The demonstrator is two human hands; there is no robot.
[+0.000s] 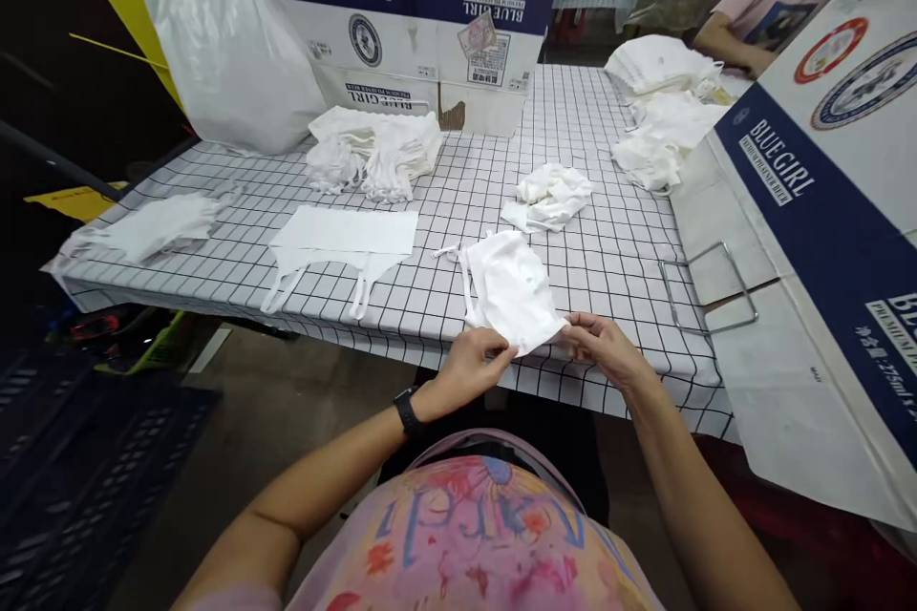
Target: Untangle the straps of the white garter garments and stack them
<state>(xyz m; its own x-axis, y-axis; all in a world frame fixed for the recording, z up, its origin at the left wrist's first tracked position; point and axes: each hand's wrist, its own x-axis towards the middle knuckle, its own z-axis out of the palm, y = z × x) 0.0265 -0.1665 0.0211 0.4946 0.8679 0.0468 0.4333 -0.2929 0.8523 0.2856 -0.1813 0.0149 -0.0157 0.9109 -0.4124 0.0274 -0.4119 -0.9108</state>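
Note:
A white strappy camisole (508,282) lies partly folded at the table's front edge, its thin straps toward the left. My left hand (474,365), with a black watch on the wrist, pinches its near left corner. Its near right corner is between the thumb and fingers of my right hand (604,348). To the left, another white camisole (344,231) is spread flat with its straps pointing at me. Just beyond the held one sits a crumpled white garment (550,196).
A pile of white garments (376,148) rests before a Blue Girl carton (422,29). More white garments (154,224) lie far left, near a full white plastic bag (229,48). A second carton (809,210) stands at the right. Another person (766,5) sits behind it.

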